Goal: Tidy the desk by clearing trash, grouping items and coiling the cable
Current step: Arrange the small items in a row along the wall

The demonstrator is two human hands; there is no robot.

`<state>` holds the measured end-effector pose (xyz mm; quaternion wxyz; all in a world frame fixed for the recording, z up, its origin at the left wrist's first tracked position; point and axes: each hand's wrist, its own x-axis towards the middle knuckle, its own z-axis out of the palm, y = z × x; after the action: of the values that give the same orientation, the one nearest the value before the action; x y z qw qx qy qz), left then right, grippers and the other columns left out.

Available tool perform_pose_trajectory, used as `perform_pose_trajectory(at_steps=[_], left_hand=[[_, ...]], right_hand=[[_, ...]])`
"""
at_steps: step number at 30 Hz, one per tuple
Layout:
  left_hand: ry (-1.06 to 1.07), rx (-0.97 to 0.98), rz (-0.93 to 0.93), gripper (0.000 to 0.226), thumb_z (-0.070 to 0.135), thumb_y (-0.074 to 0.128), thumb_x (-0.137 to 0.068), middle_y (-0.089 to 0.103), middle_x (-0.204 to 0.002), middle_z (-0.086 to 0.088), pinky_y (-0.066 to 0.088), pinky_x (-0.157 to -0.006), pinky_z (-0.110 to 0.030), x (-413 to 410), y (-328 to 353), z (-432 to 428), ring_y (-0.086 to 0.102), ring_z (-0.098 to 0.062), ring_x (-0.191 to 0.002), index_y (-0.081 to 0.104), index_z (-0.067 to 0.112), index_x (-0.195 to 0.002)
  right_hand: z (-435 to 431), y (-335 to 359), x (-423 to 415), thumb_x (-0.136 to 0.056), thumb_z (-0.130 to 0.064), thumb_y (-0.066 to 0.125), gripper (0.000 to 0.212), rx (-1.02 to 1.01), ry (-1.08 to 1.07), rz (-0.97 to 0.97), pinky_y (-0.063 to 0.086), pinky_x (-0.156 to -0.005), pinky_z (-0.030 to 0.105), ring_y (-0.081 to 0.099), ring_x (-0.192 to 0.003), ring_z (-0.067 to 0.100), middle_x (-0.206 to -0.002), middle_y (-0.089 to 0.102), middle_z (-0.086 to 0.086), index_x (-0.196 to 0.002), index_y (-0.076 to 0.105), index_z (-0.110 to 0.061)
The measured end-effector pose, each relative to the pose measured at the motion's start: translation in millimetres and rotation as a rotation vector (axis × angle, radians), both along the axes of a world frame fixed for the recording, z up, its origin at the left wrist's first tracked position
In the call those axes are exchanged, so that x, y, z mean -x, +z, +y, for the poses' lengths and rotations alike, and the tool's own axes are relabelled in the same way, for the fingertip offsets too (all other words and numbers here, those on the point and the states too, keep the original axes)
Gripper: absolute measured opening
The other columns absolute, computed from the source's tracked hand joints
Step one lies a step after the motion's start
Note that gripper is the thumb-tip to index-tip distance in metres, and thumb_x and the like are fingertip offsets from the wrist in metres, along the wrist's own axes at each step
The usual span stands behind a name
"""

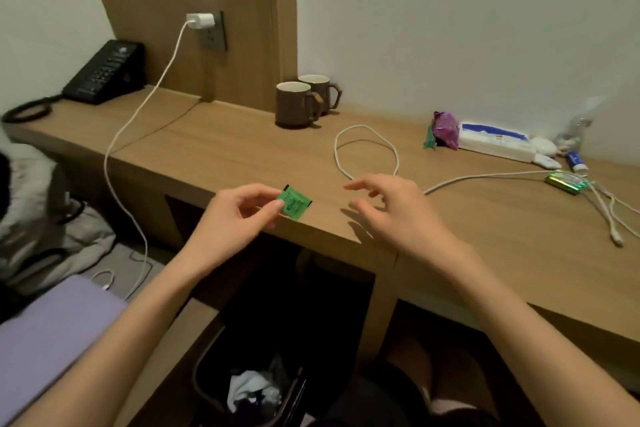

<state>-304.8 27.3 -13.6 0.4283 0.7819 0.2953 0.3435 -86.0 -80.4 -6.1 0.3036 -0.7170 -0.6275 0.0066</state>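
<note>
Along the front edge of the desk (225,149) we are pinching a green wrapper (295,203) in our left hand (239,211); our right hand (391,210) is hovering open and empty. We are judging the bin (204,388) almost straight below the left, nearer hand.

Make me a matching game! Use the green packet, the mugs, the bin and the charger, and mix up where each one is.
Things
1. green packet
2. mugs
3. bin
4. charger

Places
A. plugged into the wall socket
B. on the floor under the desk
C. pinched in the left hand
D. standing at the back of the desk

Pairs: 1-C, 2-D, 3-B, 4-A
</note>
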Motion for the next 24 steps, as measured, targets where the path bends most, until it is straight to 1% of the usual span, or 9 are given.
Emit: perform_pose_trajectory(at_steps=[2, 6, 10, 13, 16, 19, 20, 22, 24], left_hand=[[-0.061, 0.037, 0.082, 0.014, 0.018, 0.063, -0.087, 0.073, -0.081, 0.016, 0.045, -0.055, -0.009, 20.0, -19.3, -1.0, 0.067, -0.002, -0.068, 0.07, 0.028, -0.094], [-0.159, 0.101, 0.349, 0.01, 0.021, 0.064, -0.088, 0.074, -0.083, 0.005, 0.05, -0.056, -0.017, 46.2, -71.4, 13.9, 0.07, -0.009, -0.071, 0.071, 0.023, -0.093], [-0.072, 0.109, 0.61, 0.008, 0.023, 0.064, -0.088, 0.071, -0.074, 0.006, 0.05, -0.059, -0.018, 50.6, -153.4, 45.5, 0.067, -0.009, -0.065, 0.071, 0.027, -0.088], [0.032, 0.111, 0.77, 0.01, 0.023, 0.064, -0.088, 0.064, -0.065, 0.008, 0.043, -0.049, -0.012, 46.6, -210.1, 59.0, 0.06, -0.007, -0.058, 0.072, 0.019, -0.091], [0.08, 0.173, 0.839, 0.011, 0.014, 0.062, -0.087, 0.064, -0.068, 0.0, 0.041, -0.044, -0.012, 41.9, -249.8, 64.8, 0.056, -0.009, -0.056, 0.071, 0.009, -0.088], [0.084, 0.2, 0.938, 0.008, 0.018, 0.061, -0.087, 0.072, -0.094, -0.004, 0.052, -0.068, -0.028, 39.3, -275.6, 69.6, 0.061, -0.012, -0.076, 0.067, 0.019, -0.083], [0.07, 0.211, 0.967, 0.007, 0.02, 0.06, -0.088, 0.071, -0.102, -0.002, 0.054, -0.077, -0.032, 38.8, -281.8, 69.9, 0.063, -0.013, -0.084, 0.067, 0.022, -0.087], [0.026, 0.231, 1.02, 0.022, 0.023, 0.058, -0.09, 0.065, -0.118, 0.0, 0.051, -0.089, -0.032, 36.9, -288.0, 68.4, 0.061, -0.015, -0.104, 0.066, 0.021, -0.111], [-0.005, 0.256, 1.069, 0.041, 0.028, 0.056, -0.092, 0.057, -0.132, -0.002, 0.047, -0.097, -0.032, 34.4, -288.2, 64.1, 0.055, -0.018, -0.118, 0.052, 0.02, -0.132]], right_hand=[[5.0, -6.7, 9.1, -0.093, -0.035, 0.055, 0.027, 0.035, 0.009, 0.009, 0.051, -0.089, 0.033, 0.057, -0.101, 0.004, -0.121, 0.062, -0.01, -0.119, 0.062, -0.031], [15.1, -21.4, 16.0, -0.094, -0.039, 0.051, 0.028, 0.119, 0.002, -0.099, 0.048, -0.091, 0.039, 0.051, -0.109, 0.011, -0.116, 0.064, -0.01, -0.118, 0.062, -0.031], [19.1, -32.2, 18.4, -0.098, -0.042, 0.042, 0.031, 0.109, -0.007, -0.139, 0.043, -0.094, 0.037, 0.044, -0.111, 0.012, -0.12, 0.061, -0.011, -0.12, 0.06, -0.032], [19.8, -36.8, 18.2, -0.099, -0.041, 0.039, 0.032, 0.074, -0.021, -0.145, 0.042, -0.095, 0.037, 0.043, -0.113, 0.012, -0.122, 0.061, -0.012, -0.121, 0.059, -0.031], [20.6, -39.9, 18.3, -0.099, -0.041, 0.039, 0.032, 0.053, -0.031, -0.151, 0.042, -0.094, 0.036, 0.044, -0.112, 0.012, -0.121, 0.061, -0.013, -0.121, 0.059, -0.031], [22.0, -41.4, 19.6, -0.099, -0.041, 0.039, 0.031, 0.044, -0.053, -0.154, 0.041, -0.094, 0.035, 0.043, -0.114, 0.012, -0.122, 0.06, -0.013, -0.121, 0.059, -0.031], [22.3, -41.4, 19.9, -0.099, -0.041, 0.039, 0.031, 0.045, -0.058, -0.148, 0.041, -0.095, 0.036, 0.043, -0.115, 0.013, -0.123, 0.06, -0.013, -0.121, 0.059, -0.031], [22.2, -40.7, 20.6, -0.099, -0.04, 0.039, 0.032, 0.044, -0.065, -0.14, 0.041, -0.095, 0.037, 0.042, -0.115, 0.013, -0.124, 0.059, -0.013, -0.122, 0.059, -0.031], [21.6, -40.4, 20.7, -0.099, -0.04, 0.039, 0.031, 0.038, -0.069, -0.142, 0.041, -0.095, 0.036, 0.042, -0.115, 0.013, -0.124, 0.059, -0.014, -0.122, 0.059, -0.032]])
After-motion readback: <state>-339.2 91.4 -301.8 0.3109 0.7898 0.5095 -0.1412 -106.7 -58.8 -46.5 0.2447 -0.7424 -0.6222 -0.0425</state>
